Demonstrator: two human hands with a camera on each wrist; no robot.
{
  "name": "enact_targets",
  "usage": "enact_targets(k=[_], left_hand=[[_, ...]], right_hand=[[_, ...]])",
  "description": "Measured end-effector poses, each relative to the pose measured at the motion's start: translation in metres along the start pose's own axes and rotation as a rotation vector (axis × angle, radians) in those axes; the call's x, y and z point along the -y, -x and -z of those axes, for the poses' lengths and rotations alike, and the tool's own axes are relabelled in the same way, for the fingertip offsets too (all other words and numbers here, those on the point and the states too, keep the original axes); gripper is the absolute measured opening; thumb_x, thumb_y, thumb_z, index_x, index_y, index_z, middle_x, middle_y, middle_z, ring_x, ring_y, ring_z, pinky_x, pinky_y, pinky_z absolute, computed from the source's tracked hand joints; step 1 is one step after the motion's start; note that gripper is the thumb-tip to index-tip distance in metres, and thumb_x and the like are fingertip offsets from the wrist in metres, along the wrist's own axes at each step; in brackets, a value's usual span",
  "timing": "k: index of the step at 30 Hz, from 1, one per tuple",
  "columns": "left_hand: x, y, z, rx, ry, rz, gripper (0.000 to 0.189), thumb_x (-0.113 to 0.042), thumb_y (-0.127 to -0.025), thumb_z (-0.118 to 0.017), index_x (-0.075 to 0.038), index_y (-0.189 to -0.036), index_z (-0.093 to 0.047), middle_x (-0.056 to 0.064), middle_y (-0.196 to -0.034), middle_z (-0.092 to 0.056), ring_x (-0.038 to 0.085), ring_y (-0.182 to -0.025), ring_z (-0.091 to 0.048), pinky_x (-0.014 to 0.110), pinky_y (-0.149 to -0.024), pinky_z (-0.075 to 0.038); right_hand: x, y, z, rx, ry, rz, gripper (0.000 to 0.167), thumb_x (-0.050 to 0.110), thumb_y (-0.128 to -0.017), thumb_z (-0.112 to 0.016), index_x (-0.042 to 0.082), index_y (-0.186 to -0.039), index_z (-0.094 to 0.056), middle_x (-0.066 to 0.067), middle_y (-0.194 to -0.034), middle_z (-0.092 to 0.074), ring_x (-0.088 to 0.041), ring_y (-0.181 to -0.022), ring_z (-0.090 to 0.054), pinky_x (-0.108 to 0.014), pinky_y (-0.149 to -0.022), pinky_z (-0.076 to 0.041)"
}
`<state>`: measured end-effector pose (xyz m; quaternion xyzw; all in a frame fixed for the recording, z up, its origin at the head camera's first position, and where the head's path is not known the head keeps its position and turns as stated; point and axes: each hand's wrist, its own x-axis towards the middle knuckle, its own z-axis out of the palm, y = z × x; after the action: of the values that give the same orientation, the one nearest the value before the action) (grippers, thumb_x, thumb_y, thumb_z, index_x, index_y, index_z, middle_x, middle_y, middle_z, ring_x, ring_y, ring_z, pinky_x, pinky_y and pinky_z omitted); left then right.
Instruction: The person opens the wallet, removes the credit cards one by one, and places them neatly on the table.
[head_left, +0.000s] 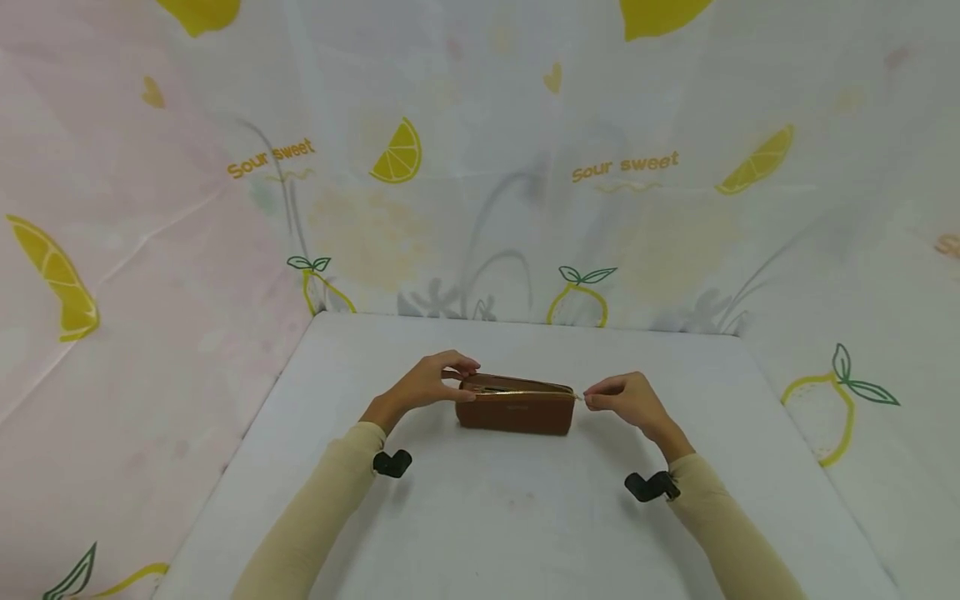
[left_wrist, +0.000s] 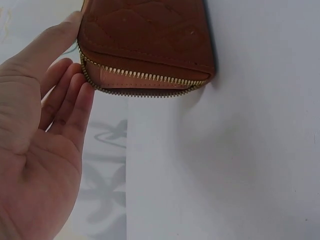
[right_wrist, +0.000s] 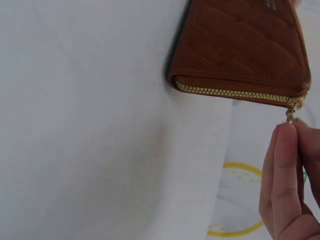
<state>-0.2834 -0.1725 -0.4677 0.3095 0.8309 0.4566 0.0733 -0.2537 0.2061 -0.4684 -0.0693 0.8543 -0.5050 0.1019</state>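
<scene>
A brown quilted zip-around wallet stands upright on its long edge on the white table. Its gold-toothed zipper is parted along the top and down the left end, showing a lighter lining. At the right end, the teeth are closed together. My left hand holds the wallet's left end, thumb at the upper edge and fingers behind. My right hand pinches the gold zipper pull at the upper right corner; the fingertips cover part of it.
The white tabletop reaches back to a fabric backdrop printed with lemons and lettering. More of this fabric hangs at both sides. A black wrist mount sits on the left sleeve and another black mount on the right.
</scene>
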Motion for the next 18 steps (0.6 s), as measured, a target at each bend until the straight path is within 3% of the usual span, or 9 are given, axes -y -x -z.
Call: enact_targets(k=[4, 7, 14, 18], left_hand=[[-0.019, 0.005, 0.005, 0.03, 0.014, -0.006, 0.052, -0.011, -0.08, -0.082, 0.002, -0.126, -0.06, 0.018, -0.121, -0.06, 0.034, -0.112, -0.056, 0.039, -0.099, -0.044], [-0.022, 0.007, 0.006, 0.036, 0.023, -0.005, 0.056, -0.01, -0.079, -0.083, 0.003, -0.127, -0.058, 0.02, -0.124, -0.057, 0.035, -0.114, -0.055, 0.041, -0.101, -0.043], [0.02, 0.002, -0.004, 0.053, 0.007, 0.045, 0.08, -0.029, -0.072, -0.089, -0.003, -0.138, -0.051, 0.0, -0.131, -0.052, 0.017, -0.123, -0.049, 0.033, -0.106, -0.037], [0.022, 0.003, -0.007, 0.069, -0.002, 0.048, 0.092, -0.032, -0.067, -0.091, -0.005, -0.142, -0.046, 0.0, -0.137, -0.046, 0.019, -0.128, -0.045, 0.035, -0.109, -0.034]], right_hand=[[-0.007, 0.0, -0.007, 0.001, 0.012, -0.024, 0.016, 0.01, -0.087, -0.074, -0.001, -0.098, -0.076, -0.009, -0.09, -0.074, -0.019, -0.082, -0.07, -0.04, -0.081, -0.053], [-0.011, -0.001, -0.012, 0.004, 0.029, -0.02, 0.013, 0.007, -0.085, -0.073, -0.001, -0.095, -0.076, -0.009, -0.087, -0.074, -0.02, -0.079, -0.07, -0.044, -0.08, -0.054], [-0.013, -0.004, -0.021, -0.01, 0.22, -0.017, 0.007, 0.007, -0.081, -0.075, 0.005, -0.086, -0.078, -0.002, -0.076, -0.072, -0.013, -0.07, -0.066, -0.031, -0.064, -0.05], [-0.018, -0.007, -0.026, 0.0, 0.302, 0.013, 0.007, 0.003, -0.077, -0.074, 0.005, -0.082, -0.078, -0.002, -0.073, -0.071, -0.012, -0.066, -0.063, -0.03, -0.06, -0.049]])
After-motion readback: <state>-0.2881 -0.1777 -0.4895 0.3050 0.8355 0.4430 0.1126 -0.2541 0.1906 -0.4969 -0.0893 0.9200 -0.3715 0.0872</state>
